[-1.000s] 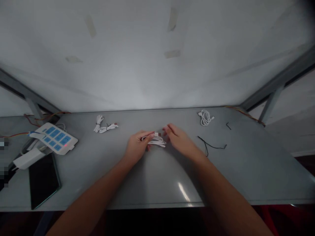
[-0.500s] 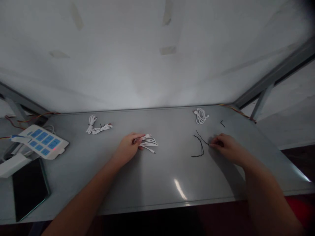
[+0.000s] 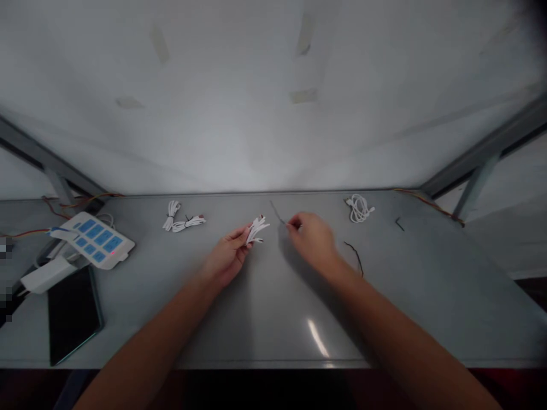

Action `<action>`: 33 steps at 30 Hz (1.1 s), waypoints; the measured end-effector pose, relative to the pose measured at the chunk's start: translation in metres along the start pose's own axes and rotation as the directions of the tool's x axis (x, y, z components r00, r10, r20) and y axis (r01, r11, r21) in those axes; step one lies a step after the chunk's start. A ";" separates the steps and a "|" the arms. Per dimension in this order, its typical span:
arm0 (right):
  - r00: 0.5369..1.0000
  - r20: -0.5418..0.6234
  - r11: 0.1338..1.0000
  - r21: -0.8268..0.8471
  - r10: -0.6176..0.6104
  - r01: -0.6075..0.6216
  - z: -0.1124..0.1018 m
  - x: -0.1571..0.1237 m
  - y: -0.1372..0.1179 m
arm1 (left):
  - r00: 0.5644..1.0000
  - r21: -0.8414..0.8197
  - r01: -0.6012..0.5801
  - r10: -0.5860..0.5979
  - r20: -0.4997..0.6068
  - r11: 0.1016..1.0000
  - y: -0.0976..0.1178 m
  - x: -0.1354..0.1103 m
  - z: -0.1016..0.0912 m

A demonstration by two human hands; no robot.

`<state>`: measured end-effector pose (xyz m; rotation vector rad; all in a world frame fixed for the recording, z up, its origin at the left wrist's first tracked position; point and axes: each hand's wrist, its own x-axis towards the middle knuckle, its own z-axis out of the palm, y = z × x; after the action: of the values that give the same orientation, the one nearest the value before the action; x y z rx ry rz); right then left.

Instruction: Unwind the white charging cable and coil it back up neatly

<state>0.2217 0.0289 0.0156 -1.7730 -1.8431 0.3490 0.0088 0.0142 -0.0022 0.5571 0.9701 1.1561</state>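
Observation:
Near the middle of the grey table (image 3: 273, 307), my left hand (image 3: 231, 254) is closed around a folded white USB cable (image 3: 257, 228). The cable's loops and plug ends stick out past the fingertips on the right. My right hand (image 3: 310, 236) pinches a thin dark twist tie (image 3: 278, 213), blurred by motion, whose free end points up and left toward the cable without touching it. Another black twist tie (image 3: 355, 254) lies bent on the table behind my right forearm, partly covered by it. A short black tie (image 3: 399, 224) rests farther right.
Two bundled white cables (image 3: 183, 222) with black ties lie at the back left. A loosely coiled white cable (image 3: 360, 208) is at the back right. On the left are a power strip (image 3: 98, 239), a white adapter (image 3: 49, 274) and a dark tablet (image 3: 74, 313). Metal posts frame both sides.
My right hand has picked up one black twist tie and carried it left toward the cable. My left hand has raised and turned the cable bundle. The view has shifted slightly.

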 end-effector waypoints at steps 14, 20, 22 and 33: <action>0.983 0.028 0.950 0.265 -0.181 0.167 0.057 -0.022 -0.028 | 0.882 0.236 -0.370 0.420 -0.214 0.899 -0.021 0.014 -0.005; 0.977 -0.062 0.946 0.244 -0.205 0.214 0.061 -0.022 -0.028 | 0.818 0.184 -0.390 0.431 -0.381 0.902 -0.018 0.021 -0.014; 0.954 -0.059 0.934 0.195 -0.293 0.299 0.061 -0.025 -0.029 | 0.788 0.223 -0.408 0.464 -0.404 0.886 -0.017 0.021 -0.015; 0.961 -0.010 0.925 0.268 -0.277 0.269 0.059 -0.019 -0.023 | 0.883 0.376 -0.400 0.462 -0.088 0.836 -0.019 0.013 0.001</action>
<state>0.1692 0.0196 -0.0240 -1.3169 -1.9292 0.4897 0.0202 0.0200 -0.0217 1.0147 1.2547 1.4649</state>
